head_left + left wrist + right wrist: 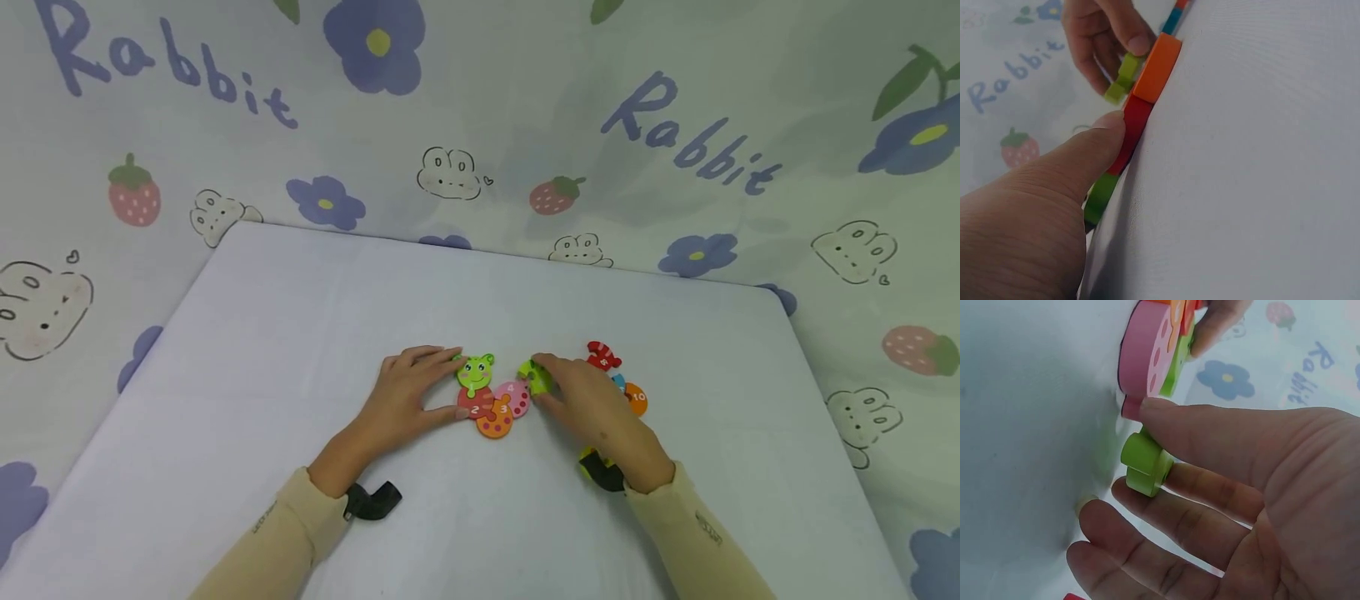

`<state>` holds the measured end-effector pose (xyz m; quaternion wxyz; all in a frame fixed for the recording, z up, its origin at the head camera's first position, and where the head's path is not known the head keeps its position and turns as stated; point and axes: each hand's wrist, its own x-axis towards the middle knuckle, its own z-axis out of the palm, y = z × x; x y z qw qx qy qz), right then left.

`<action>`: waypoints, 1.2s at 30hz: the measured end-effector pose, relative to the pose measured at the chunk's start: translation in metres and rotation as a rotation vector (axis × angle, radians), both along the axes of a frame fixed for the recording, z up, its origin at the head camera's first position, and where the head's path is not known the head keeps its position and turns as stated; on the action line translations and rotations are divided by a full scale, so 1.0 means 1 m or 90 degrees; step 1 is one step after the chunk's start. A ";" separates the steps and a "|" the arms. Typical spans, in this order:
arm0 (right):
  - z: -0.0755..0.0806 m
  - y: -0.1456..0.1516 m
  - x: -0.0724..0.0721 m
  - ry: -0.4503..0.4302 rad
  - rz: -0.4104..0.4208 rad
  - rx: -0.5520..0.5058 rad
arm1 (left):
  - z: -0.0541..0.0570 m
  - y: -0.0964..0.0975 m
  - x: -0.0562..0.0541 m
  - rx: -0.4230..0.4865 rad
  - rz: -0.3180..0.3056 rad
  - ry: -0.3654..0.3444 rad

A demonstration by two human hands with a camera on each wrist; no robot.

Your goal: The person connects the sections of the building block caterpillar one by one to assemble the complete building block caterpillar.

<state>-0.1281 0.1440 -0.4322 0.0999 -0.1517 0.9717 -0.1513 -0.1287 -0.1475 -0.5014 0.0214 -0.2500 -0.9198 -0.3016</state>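
Four joined caterpillar puzzle pieces lie on the white table: a smiling green head [474, 372], a red piece marked 2 [472, 403], an orange piece marked 3 [495, 419] and a pink piece marked 4 [512, 399]. My left hand [408, 396] holds their left side, fingertips at the head and thumb against the red piece. Just right of the pink piece, my right hand [592, 400] pinches a loose light-green puzzle piece [1142, 464] between thumb and fingers. Its other fingers are spread, and the green piece appears tilted in the right wrist view.
Right of my right hand lie a red puzzle piece [602, 356], a blue piece [618, 382] and an orange piece marked 10 [637, 398]. A yellow piece [585, 467] shows partly under the right wrist. Behind the table hangs a rabbit-print cloth [495, 108].
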 end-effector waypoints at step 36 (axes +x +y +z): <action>-0.010 -0.014 0.004 0.096 0.086 0.139 | -0.003 0.002 -0.003 0.001 -0.002 0.009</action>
